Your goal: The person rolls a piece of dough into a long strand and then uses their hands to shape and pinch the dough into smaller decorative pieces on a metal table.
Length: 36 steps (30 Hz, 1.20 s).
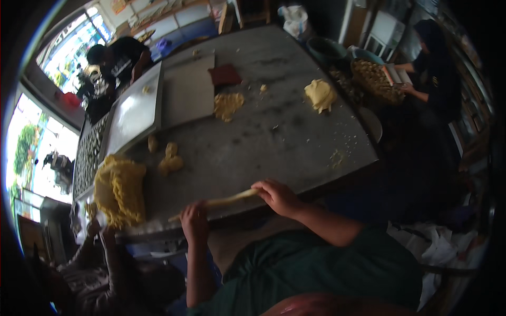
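Observation:
A long pale dough rope (232, 197) lies along the near edge of the grey metal table (284, 152). My left hand (194, 215) has curled fingers on it near its left end, which reaches out past that hand. My right hand (268, 193) closes over the rope's right end. A big crumbly yellow dough mass (118, 192) sits left of my left hand, and small dough pieces (169, 162) lie farther up. A ragged flat dough piece (227, 106) and a smooth pale dough lump (319, 95) are on the far half.
Metal sheets (187, 89) and a dark red sheet (224, 75) lie at the back. A person in black (124, 58) works at far left; another's hands (105, 234) are at lower left. A person in dark clothes (437, 79) stands right, beside a tub of pieces (371, 79).

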Each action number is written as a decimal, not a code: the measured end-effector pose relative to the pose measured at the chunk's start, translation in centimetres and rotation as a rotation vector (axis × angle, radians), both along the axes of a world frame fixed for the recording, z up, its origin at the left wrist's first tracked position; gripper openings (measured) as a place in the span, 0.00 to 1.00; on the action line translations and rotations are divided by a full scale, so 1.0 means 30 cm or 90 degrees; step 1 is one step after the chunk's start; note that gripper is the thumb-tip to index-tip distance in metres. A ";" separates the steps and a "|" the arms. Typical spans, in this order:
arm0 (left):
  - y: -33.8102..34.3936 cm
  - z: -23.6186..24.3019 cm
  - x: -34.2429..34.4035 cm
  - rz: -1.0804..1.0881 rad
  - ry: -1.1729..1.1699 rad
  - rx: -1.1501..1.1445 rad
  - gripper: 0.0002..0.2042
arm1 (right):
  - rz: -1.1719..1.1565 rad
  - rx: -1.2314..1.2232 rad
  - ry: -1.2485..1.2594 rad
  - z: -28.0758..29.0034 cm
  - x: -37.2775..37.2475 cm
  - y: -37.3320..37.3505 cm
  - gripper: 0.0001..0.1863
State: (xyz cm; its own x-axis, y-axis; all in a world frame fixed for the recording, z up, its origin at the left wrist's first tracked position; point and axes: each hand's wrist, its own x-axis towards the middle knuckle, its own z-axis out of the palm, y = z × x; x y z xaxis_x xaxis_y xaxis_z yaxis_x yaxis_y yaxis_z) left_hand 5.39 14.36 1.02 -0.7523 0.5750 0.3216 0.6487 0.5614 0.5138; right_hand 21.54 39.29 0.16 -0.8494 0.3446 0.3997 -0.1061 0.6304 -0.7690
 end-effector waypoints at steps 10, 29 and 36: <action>0.115 -0.034 0.080 -0.077 0.047 -0.020 0.19 | 0.123 -0.250 -0.015 -0.014 -0.161 -0.158 0.12; 0.147 -0.084 0.062 -0.126 0.063 0.065 0.12 | -0.009 -0.133 -0.074 -0.057 -0.182 -0.175 0.10; 0.122 -0.069 0.075 -0.136 0.018 0.107 0.08 | -0.036 -0.199 -0.103 -0.113 -0.230 -0.106 0.07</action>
